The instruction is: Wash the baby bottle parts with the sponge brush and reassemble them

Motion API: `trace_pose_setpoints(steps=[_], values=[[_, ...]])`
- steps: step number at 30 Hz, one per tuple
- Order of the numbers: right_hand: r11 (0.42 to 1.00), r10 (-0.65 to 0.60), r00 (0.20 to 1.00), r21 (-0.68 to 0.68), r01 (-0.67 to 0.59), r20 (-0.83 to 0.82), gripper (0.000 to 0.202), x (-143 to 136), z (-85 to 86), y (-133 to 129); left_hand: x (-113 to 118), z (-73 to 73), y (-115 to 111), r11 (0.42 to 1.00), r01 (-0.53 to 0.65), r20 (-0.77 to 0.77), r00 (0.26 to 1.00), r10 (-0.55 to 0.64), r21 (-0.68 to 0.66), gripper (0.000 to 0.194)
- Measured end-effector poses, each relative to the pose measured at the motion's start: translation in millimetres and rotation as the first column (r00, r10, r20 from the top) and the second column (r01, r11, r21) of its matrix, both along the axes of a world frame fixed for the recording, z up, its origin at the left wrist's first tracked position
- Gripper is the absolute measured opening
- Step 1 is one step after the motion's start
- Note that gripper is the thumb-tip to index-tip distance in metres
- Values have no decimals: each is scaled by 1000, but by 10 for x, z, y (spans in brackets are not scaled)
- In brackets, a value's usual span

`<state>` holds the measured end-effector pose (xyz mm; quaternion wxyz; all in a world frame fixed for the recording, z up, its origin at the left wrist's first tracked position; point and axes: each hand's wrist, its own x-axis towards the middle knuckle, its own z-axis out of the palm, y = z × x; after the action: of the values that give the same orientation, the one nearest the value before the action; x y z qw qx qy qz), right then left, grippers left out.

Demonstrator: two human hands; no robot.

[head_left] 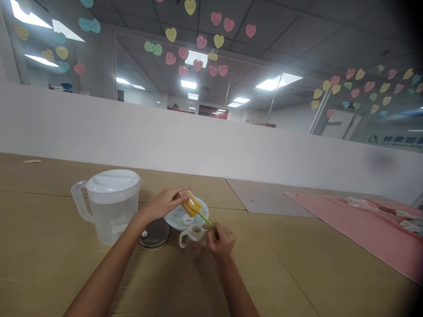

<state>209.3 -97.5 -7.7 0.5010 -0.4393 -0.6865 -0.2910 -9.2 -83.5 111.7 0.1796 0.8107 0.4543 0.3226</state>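
Observation:
A sponge brush (pixel 191 205) with a yellow head and a thin green handle slants over a white bowl. My left hand (pixel 165 203) has its fingers closed around the yellow head, which shows a clear, glossy glint near the fingertips; I cannot tell if a clear cover is there. The green handle's lower end is gripped in my right hand (pixel 222 240). Just left of that hand, a small clear bottle (pixel 193 246) with white side handles stands upright and uncapped. Inside the white bowl (pixel 204 206) lie a white ring-shaped part and small pieces hard to make out.
A lidded clear pitcher (pixel 115 207) with water stands left of my left forearm. Beside the bowl lies a dark round lid (pixel 157 233) with a pale knob. A pink cloth (pixel 357 229) with plastic-wrapped things covers the right side. A low white wall (pixel 198 147) runs behind the table.

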Motion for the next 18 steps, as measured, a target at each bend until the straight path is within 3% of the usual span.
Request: trace_pose_setpoints(steps=[3, 7, 10, 14, 18], values=[[999, -32, 999, -9, 31, -22, 26, -5, -13, 16, -194, 20, 39, 1000, -17, 28, 999, 17, 10, 56], [996, -87, 994, -28, 86, -62, 28, 18, -35, 40, -458, -43, 130, 985, -156, -6, 988, 157, 70, 53], [991, -126, 985, -58, 119, -122, 30, 47, -51, 61, -582, -175, 211, 965, -250, -208, 942, 262, 86, 46], [986, -164, 974, -68, 155, -156, 31, 69, -68, 87, -596, -401, 351, 954, -285, -547, 815, 190, -93, 47], [985, -172, 974, -58, 166, -146, 31, 62, -69, 94, -526, -592, 497, 932, -324, -627, 763, 158, -160, 42]])
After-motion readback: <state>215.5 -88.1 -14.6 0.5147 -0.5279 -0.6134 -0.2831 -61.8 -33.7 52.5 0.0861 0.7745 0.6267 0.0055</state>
